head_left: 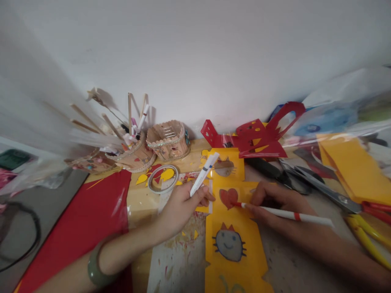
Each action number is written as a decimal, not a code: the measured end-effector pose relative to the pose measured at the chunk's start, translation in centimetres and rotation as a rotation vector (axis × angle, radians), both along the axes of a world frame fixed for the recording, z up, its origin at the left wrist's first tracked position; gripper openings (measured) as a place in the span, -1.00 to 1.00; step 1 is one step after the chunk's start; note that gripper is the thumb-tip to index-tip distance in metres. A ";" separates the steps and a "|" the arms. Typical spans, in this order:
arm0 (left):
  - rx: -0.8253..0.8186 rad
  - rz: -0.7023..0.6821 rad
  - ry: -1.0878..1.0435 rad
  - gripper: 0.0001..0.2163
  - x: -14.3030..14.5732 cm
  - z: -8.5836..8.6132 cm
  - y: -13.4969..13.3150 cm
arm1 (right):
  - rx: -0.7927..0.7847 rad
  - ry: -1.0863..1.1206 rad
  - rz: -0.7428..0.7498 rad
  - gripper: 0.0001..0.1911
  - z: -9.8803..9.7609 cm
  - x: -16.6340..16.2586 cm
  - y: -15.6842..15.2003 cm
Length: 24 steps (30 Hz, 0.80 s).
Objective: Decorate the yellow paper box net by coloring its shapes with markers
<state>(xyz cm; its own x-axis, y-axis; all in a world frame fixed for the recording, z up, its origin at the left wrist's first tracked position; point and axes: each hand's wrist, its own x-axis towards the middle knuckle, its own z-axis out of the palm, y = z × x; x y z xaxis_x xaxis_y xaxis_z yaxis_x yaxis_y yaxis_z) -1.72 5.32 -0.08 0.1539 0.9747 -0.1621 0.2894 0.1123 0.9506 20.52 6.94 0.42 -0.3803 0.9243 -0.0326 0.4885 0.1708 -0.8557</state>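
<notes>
A long yellow paper strip (232,228) lies on the table, with a red heart (228,197), a blue cat face (229,244) and a brown cat drawing (224,167) on it. My right hand (275,203) is closed around a red marker (287,214) whose tip touches the heart. My left hand (183,205) rests at the strip's left edge, closed on a white marker with a blue band (204,173) that points up and away.
Craft-stick holders with sticks and pens (134,150) and an empty one (168,140) stand by the wall. A tape roll (163,179), red paper sheet (79,224), red cut-out paper (259,138), scissors (305,179), yellow-handled tool (369,236) and yellow paper (351,162) surround the work.
</notes>
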 end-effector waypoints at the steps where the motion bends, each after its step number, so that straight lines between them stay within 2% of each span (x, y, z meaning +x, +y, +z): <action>1: 0.000 0.003 0.000 -0.67 0.0 0.0 0.0 | -0.001 -0.004 -0.005 -0.70 0.0 0.0 0.0; 13: -0.026 0.013 -0.016 -0.68 0.2 0.1 0.0 | 0.021 -0.014 0.001 -0.70 0.3 -0.2 0.0; 24: -0.031 0.022 -0.014 -0.66 0.2 0.1 0.0 | 0.029 -0.052 -0.003 -0.74 -0.4 0.0 0.1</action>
